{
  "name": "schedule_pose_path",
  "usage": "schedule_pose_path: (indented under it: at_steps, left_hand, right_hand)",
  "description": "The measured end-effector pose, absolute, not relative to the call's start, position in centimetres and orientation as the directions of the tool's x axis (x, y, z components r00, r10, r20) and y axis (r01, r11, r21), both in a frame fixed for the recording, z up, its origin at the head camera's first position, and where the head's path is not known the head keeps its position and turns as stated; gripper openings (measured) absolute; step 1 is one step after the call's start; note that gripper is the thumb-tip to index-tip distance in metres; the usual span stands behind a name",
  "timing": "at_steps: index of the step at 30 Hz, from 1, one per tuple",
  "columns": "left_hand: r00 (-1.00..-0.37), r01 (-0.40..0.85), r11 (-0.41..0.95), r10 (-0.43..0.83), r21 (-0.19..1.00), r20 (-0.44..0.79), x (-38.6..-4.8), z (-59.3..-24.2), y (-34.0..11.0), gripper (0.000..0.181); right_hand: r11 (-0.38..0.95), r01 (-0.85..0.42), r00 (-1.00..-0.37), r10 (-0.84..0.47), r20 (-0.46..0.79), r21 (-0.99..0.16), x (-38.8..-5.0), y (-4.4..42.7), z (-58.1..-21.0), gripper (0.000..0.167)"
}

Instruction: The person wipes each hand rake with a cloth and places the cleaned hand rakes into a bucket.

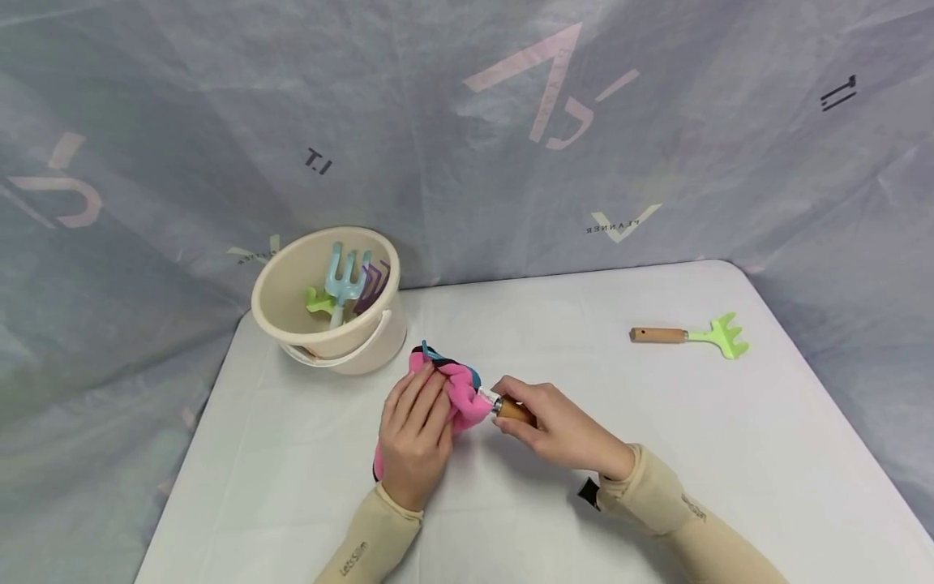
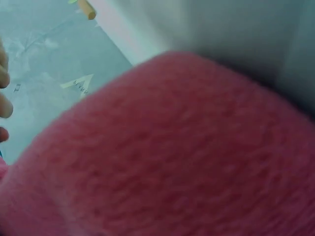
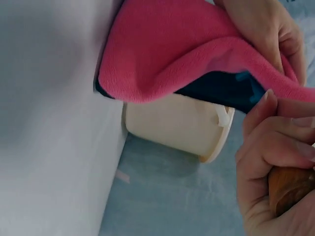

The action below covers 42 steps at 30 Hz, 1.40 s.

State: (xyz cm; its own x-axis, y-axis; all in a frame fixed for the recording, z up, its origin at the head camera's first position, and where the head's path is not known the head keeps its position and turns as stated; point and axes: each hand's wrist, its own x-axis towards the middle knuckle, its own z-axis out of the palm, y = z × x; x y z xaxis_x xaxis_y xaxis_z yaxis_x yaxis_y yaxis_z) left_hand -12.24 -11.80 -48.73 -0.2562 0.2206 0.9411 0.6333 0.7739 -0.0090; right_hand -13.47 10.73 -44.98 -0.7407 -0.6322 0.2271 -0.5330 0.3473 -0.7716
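Over the white table, my left hand [image 1: 417, 430] grips a pink cloth [image 1: 467, 393] with a dark edge, folded around the head of a small garden tool. Bits of blue [image 1: 430, 350] show past the cloth; the head's full shape is hidden. My right hand [image 1: 550, 422] holds that tool by its wooden handle [image 1: 516, 411], just right of the cloth. In the right wrist view, the cloth [image 3: 162, 49] hangs down beside the curled right fingers [image 3: 268, 142], and the left hand [image 3: 268, 29] pinches it higher up. Pink cloth [image 2: 172, 147] fills most of the left wrist view.
A cream bucket [image 1: 390, 337] stands at the back left, with a light blue hand fork [image 1: 343, 280], a purple rake [image 1: 372, 284] and a green tool [image 1: 319, 301] inside. At the right lies a green hand rake [image 1: 722, 335] with a wooden handle. Grey printed fabric [image 1: 438, 162] hangs behind the table.
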Motion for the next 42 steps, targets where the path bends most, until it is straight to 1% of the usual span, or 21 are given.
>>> schedule_pose_path:
  at_steps: [2, 5, 8, 10, 12, 13, 15, 17, 21, 23, 27, 30, 32, 34, 35, 37, 39, 40, 42]
  left_hand:
    - [-0.269, 0.632, 0.775, 0.232, -0.011, 0.935, -12.4, -49.0, -11.7, 0.024]
    - [-0.289, 0.632, 0.775, 0.245, -0.008, 0.926, -12.5, -49.4, -11.5, 0.024]
    - [-0.271, 0.641, 0.764, 0.309, -0.068, 0.912, -12.3, -49.9, -11.1, 0.025]
    - [-0.251, 0.651, 0.750, 0.355, -0.114, 0.901, -12.2, -50.1, -10.9, 0.026]
    - [-0.234, 0.657, 0.740, 0.383, -0.145, 0.894, -12.1, -50.2, -10.8, 0.027]
    - [-0.239, 0.659, 0.740, 0.377, -0.136, 0.895, -12.1, -50.1, -10.9, 0.027]
    - [-0.270, 0.647, 0.758, 0.322, -0.076, 0.907, -12.2, -50.0, -11.3, 0.028]
    - [-0.310, 0.628, 0.779, 0.250, 0.000, 0.917, -12.4, -49.7, -12.0, 0.028]
    - [-0.423, 0.580, 0.790, 0.085, 0.197, 0.902, -12.6, -49.3, -12.9, 0.030]
    - [-0.470, 0.555, 0.790, 0.038, 0.262, 0.882, -12.5, -49.3, -12.9, 0.031]
    - [-0.527, 0.554, 0.784, 0.069, 0.281, 0.847, -11.7, -49.7, -11.9, 0.032]
    - [-0.545, 0.591, 0.764, 0.144, 0.257, 0.826, -11.2, -50.1, -11.0, 0.033]
    - [-0.561, 0.611, 0.744, 0.166, 0.270, 0.811, -10.9, -50.2, -10.6, 0.034]
    - [-0.598, 0.624, 0.708, 0.160, 0.331, 0.785, -10.8, -50.1, -10.5, 0.035]
    - [-0.626, 0.621, 0.684, 0.139, 0.382, 0.768, -10.8, -50.0, -10.5, 0.037]
    - [-0.690, 0.601, 0.613, 0.072, 0.514, 0.720, -10.8, -49.7, -10.6, 0.042]
    - [-0.747, 0.571, 0.504, -0.008, 0.648, 0.664, -10.9, -49.3, -10.6, 0.051]
    - [-0.765, 0.559, 0.456, -0.041, 0.693, 0.643, -11.0, -49.2, -10.7, 0.054]
    - [-0.781, 0.551, 0.375, -0.082, 0.745, 0.619, -11.1, -49.0, -10.7, 0.060]
  right_hand:
    - [0.344, -0.525, -0.749, -0.622, 0.230, -0.779, -13.5, 10.7, -45.2, 0.015]
    - [0.355, -0.502, -0.769, -0.600, 0.219, -0.789, -13.6, 10.7, -45.4, 0.019]
    - [0.353, -0.471, -0.800, -0.557, 0.223, -0.809, -13.7, 10.6, -45.5, 0.032]
    - [0.336, -0.455, -0.818, -0.524, 0.238, -0.825, -13.8, 10.7, -45.3, 0.035]
    - [0.309, -0.448, -0.828, -0.496, 0.260, -0.839, -13.8, 10.8, -45.0, 0.032]
    - [0.300, -0.446, -0.831, -0.489, 0.266, -0.843, -13.8, 10.8, -44.9, 0.027]
    - [0.289, -0.442, -0.833, -0.484, 0.268, -0.849, -13.8, 10.9, -44.6, 0.021]
    - [0.283, -0.431, -0.832, -0.492, 0.256, -0.857, -13.8, 10.8, -44.5, 0.019]
    - [0.302, -0.414, -0.825, -0.523, 0.214, -0.858, -13.7, 10.4, -44.5, 0.018]
    - [0.318, -0.414, -0.821, -0.534, 0.200, -0.853, -13.6, 10.2, -44.7, 0.017]
    - [0.341, -0.417, -0.830, -0.521, 0.200, -0.843, -13.5, 10.1, -45.0, 0.014]
    - [0.340, -0.419, -0.844, -0.488, 0.223, -0.842, -13.5, 10.3, -45.1, 0.019]
    - [0.324, -0.412, -0.853, -0.467, 0.235, -0.852, -13.6, 10.4, -45.1, 0.025]
    - [0.295, -0.396, -0.861, -0.450, 0.239, -0.870, -13.7, 10.5, -45.0, 0.030]
    - [0.274, -0.385, -0.862, -0.448, 0.237, -0.881, -13.7, 10.4, -45.0, 0.029]
    - [0.237, -0.364, -0.860, -0.457, 0.227, -0.901, -13.6, 10.3, -45.0, 0.023]
    - [0.210, -0.350, -0.851, -0.478, 0.216, -0.913, -13.4, 10.0, -45.2, 0.017]
    - [0.201, -0.343, -0.848, -0.488, 0.210, -0.917, -13.3, 9.8, -45.3, 0.015]
    - [0.198, -0.343, -0.843, -0.497, 0.207, -0.918, -13.1, 9.3, -45.6, 0.015]
